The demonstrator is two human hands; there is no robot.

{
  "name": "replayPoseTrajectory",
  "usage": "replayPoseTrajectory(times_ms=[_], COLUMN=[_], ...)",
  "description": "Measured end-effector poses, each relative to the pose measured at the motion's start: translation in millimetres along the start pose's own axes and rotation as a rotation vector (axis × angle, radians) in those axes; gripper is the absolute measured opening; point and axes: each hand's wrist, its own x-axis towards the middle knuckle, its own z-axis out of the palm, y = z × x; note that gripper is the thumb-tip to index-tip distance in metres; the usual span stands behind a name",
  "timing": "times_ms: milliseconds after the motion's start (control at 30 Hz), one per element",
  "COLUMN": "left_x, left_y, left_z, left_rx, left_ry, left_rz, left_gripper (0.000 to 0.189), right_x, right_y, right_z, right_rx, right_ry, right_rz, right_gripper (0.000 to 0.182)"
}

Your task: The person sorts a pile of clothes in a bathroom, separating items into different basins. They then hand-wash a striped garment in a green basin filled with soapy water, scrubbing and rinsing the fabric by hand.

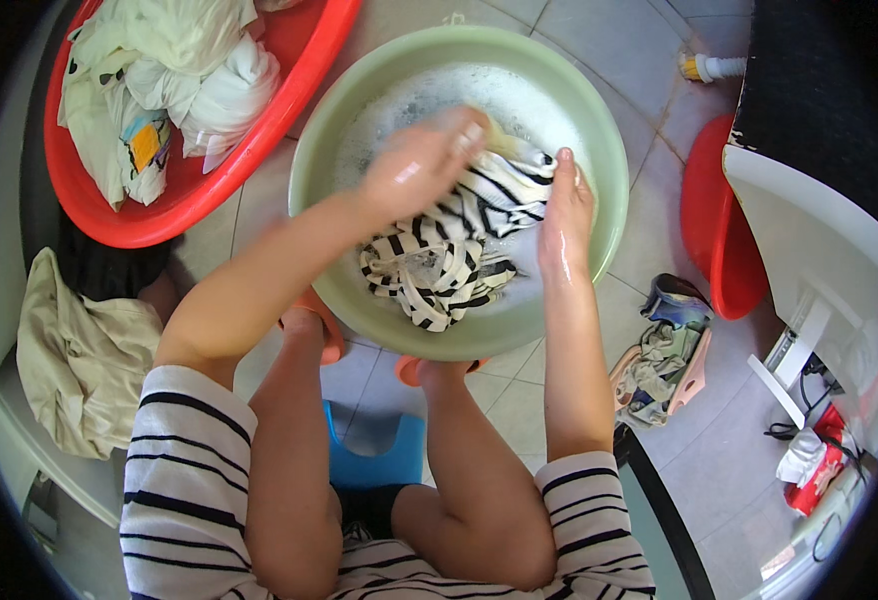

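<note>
A wide pale green basin [606, 161] of sudsy water stands on the floor before me. In it lies a wet garment [510, 184] with black and white stripes, its lower part bunched near the basin's front side. My right hand [568, 214] grips the garment's right edge, thumb uppermost. My left hand [431, 154] is blurred by motion above the cloth, its fingers curled. A pale yellowish object [497, 135] shows at those fingertips, too blurred to name. White foam [476, 86] covers much of the water at the far side.
At upper left, a red tub [217, 187] holds pale clothes [183, 67]. Beige cloth [86, 360] hangs at left. A blue plastic stool [379, 457] is beneath me. Rightward are another red basin [716, 225], a pink container of cloths [664, 367] and a tissue pack [814, 465].
</note>
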Motion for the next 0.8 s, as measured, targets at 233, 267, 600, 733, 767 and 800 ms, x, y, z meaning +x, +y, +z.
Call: replayPoseTrajectory(times_ms=[233, 267, 600, 733, 767, 800], left_x=[2.2, -0.9, 28.2, 5.2, -9.2, -16.7], left_y=[-37.6, -38.6, -109.9, -34.4, -6.3, 7.2], left_z=[18.3, 27.3, 66.0, 56.3, 42.1, 36.5], left_rx=[0.571, 0.592, 0.077, -0.13, -0.117, -0.013], left_ry=[0.141, 0.069, 0.01, 0.017, -0.077, -0.124], left_rz=[0.115, 0.161, -0.268, 0.178, 0.246, 0.306], left_gripper=[0.04, 0.042, 0.024, 0.017, 0.016, 0.018], right_x=[10.6, 8.6, 30.0, 38.6, 31.4, 25.1], right_y=[48.9, 54.9, 55.6, 76.5, 73.1, 68.3], right_z=[-2.2, 5.1, 43.6, 31.7, 31.3, 30.2], right_rx=[-0.925, -0.971, -0.931, 0.216, 0.328, 0.436], right_ry=[0.07, 0.038, -0.196, -0.187, -0.264, -0.344], right_rz=[-0.713, -0.697, 0.056, 0.182, 0.23, 0.279], right_gripper=[0.028, 0.028, 0.042, 0.046, 0.045, 0.045])
